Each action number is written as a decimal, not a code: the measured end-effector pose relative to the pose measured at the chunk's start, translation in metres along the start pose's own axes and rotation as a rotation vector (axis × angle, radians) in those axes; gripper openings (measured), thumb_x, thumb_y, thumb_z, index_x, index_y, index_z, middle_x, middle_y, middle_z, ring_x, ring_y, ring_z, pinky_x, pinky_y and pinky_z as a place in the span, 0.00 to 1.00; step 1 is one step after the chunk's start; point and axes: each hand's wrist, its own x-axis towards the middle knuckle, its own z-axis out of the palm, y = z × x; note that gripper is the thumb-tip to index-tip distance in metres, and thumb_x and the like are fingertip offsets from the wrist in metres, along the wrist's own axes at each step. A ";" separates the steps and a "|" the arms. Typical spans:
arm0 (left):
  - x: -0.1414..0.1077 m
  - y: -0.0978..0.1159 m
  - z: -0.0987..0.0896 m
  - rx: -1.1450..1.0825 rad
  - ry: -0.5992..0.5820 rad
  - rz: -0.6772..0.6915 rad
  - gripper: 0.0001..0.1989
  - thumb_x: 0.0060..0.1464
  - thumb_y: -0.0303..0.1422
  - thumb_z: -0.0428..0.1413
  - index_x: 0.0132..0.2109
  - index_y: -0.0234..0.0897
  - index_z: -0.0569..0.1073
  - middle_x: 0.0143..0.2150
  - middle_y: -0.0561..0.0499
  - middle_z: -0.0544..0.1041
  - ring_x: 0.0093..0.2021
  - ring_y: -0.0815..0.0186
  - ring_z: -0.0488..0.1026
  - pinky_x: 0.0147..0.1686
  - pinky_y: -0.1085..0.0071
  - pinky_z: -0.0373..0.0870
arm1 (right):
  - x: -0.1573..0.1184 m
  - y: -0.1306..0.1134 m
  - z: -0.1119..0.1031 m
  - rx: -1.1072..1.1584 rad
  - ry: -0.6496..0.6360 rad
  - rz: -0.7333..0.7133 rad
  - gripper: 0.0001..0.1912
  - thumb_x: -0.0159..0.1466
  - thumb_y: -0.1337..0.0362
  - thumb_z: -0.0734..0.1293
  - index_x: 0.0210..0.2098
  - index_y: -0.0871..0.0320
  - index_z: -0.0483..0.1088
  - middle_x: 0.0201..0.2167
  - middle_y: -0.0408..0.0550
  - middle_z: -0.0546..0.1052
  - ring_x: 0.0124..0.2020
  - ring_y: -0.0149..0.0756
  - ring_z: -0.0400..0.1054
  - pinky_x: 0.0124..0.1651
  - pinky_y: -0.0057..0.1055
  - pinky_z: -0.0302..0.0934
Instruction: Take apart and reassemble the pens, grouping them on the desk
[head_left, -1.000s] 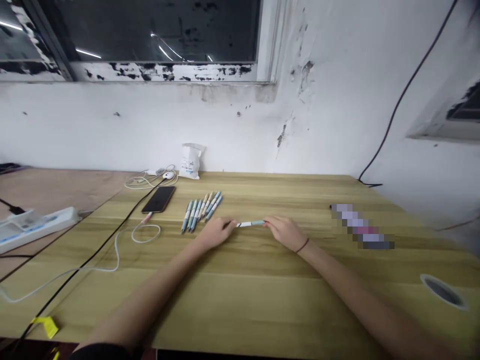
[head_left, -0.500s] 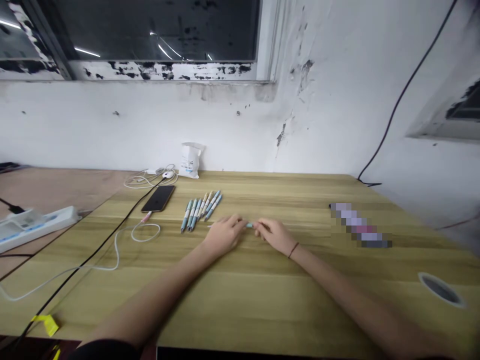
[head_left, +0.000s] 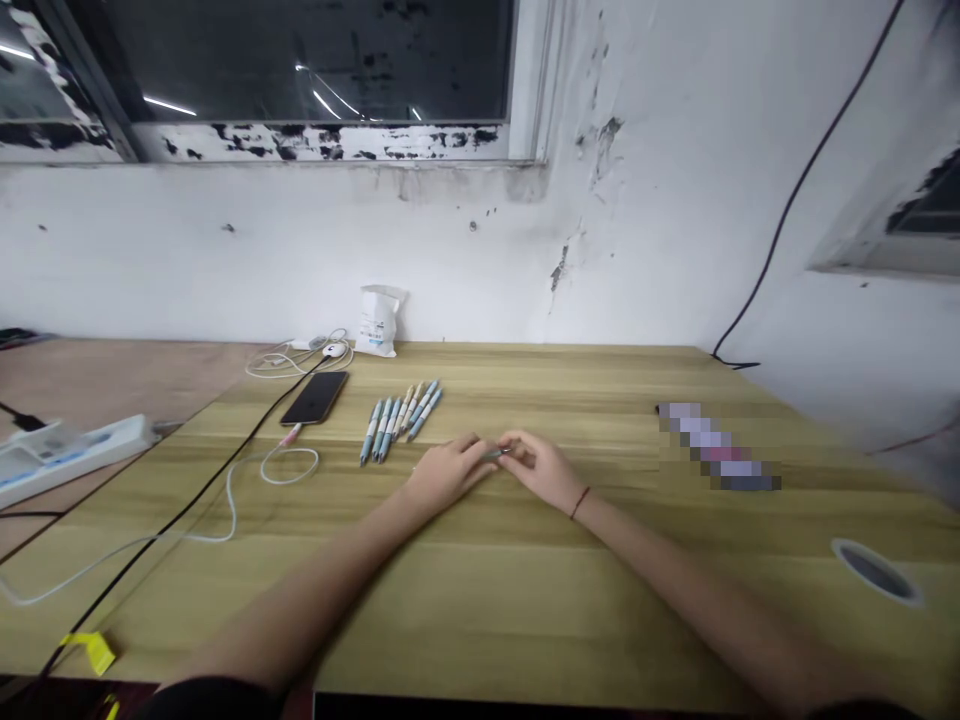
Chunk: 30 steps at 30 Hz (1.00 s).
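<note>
My left hand (head_left: 448, 474) rests low over the wooden table, its fingers closed on a thin pen (head_left: 495, 454) that shows between my two hands. The fingertips of my right hand (head_left: 541, 468) are pinched at the pen's right end; a red string circles that wrist. Beyond my left hand, several pens (head_left: 388, 428) with blue and cream barrels lie side by side. Most of the held pen is hidden by my fingers.
A black phone (head_left: 316, 398) with a white cable lies left of the pens. Behind stands a white packet (head_left: 377, 321). A power strip (head_left: 75, 458) is at far left, a pixelated object (head_left: 720, 447) at right, near a round table hole (head_left: 876, 571).
My right fingers have shifted slightly left and up at the pen's end, and less of its blue-green part shows. My left hand has barely moved. The camera view has shifted a little.
</note>
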 end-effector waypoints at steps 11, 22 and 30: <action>0.001 0.001 0.001 -0.005 -0.005 -0.003 0.16 0.63 0.33 0.38 0.51 0.38 0.66 0.42 0.47 0.72 0.40 0.65 0.71 0.40 0.71 0.67 | -0.002 -0.003 -0.001 -0.038 0.104 -0.035 0.08 0.59 0.60 0.62 0.35 0.55 0.70 0.29 0.45 0.75 0.28 0.33 0.68 0.33 0.29 0.64; -0.001 0.001 -0.003 0.071 -0.030 0.004 0.17 0.63 0.39 0.39 0.55 0.47 0.62 0.38 0.50 0.71 0.33 0.66 0.71 0.33 0.73 0.66 | -0.002 -0.007 0.002 0.165 0.110 -0.020 0.11 0.58 0.60 0.64 0.38 0.57 0.66 0.35 0.49 0.76 0.27 0.33 0.70 0.30 0.29 0.65; -0.001 -0.001 -0.006 0.091 -0.027 -0.026 0.15 0.62 0.36 0.40 0.53 0.43 0.63 0.40 0.49 0.72 0.33 0.65 0.72 0.32 0.72 0.66 | 0.001 0.004 -0.005 0.030 0.156 -0.061 0.10 0.61 0.59 0.61 0.37 0.57 0.70 0.31 0.47 0.76 0.26 0.32 0.68 0.29 0.29 0.64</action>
